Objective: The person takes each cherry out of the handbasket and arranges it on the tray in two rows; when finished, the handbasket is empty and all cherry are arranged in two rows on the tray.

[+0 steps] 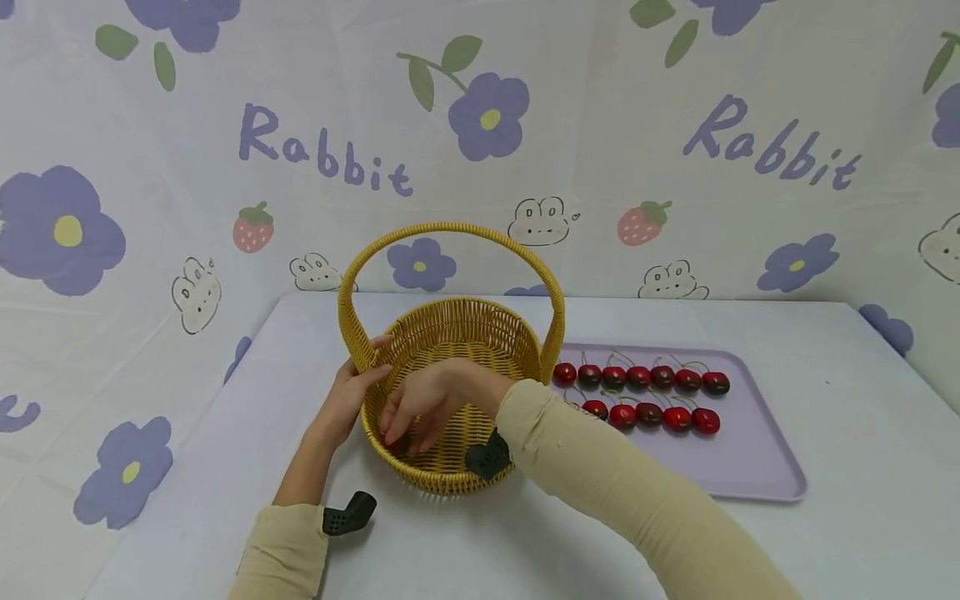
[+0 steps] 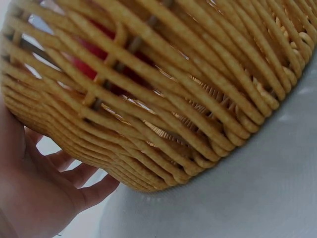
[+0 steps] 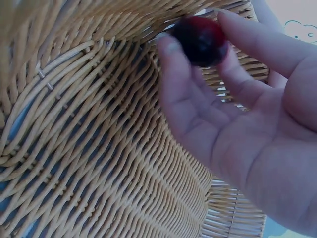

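A yellow wicker basket (image 1: 442, 482) with a tall arched handle stands on the table. My left hand (image 1: 351, 398) grips its left rim beside the handle's foot. My right hand (image 1: 435, 402) reaches down inside, near the left wall. Between its thumb and fingertips it pinches a dark red cherry (image 3: 203, 42), seen clearly in the right wrist view. Through the weave in the left wrist view, red of the cherry (image 2: 91, 59) shows. Right of the basket, a lilac tray (image 1: 750, 462) bears two rows of cherries (image 1: 637, 377) with stems.
The basket's handle (image 1: 450, 227) arches high above the right wrist. My right forearm crosses in front of the tray's left part and hides some of it. White table surface (image 1: 847, 400) lies right of the tray, and a printed cloth (image 1: 600, 125) hangs behind.
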The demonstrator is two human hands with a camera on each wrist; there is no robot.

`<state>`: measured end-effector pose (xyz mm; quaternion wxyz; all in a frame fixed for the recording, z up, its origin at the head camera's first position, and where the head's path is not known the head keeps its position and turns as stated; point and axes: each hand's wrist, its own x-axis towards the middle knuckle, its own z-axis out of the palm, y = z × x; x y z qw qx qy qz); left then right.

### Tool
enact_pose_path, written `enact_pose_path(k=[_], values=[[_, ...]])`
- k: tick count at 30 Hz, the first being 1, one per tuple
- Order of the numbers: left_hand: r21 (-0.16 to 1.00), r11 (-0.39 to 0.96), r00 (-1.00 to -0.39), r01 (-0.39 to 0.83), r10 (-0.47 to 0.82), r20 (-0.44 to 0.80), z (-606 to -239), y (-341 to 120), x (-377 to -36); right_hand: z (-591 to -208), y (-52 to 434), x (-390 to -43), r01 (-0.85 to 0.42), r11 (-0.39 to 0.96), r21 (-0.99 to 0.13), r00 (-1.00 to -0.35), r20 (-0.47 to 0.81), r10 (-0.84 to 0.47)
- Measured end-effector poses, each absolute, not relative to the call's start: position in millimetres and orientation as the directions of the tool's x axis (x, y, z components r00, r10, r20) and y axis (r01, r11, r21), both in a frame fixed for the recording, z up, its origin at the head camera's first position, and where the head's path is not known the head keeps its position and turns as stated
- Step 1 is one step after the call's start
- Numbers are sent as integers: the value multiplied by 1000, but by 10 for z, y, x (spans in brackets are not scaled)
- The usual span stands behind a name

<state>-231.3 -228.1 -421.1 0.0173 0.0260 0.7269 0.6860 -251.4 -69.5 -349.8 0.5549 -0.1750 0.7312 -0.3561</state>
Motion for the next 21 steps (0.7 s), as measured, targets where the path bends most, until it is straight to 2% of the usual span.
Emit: enact_pose_path(k=[6, 11, 21], values=[[998, 61, -998, 18, 58, 15, -4207, -2281, -2306, -3467, -622, -2545, 83, 647, -758, -329, -633, -701], [997, 72, -998, 11, 62, 6, -4201, -2277, -2312, -3421, -455, -2608, 101, 605, -790, -335, -600, -727], [998, 69, -998, -6, 58, -10, -4192, -2272, -2307, -3306, -115, -2641, 111, 495, -862, -419, -492, -763]])
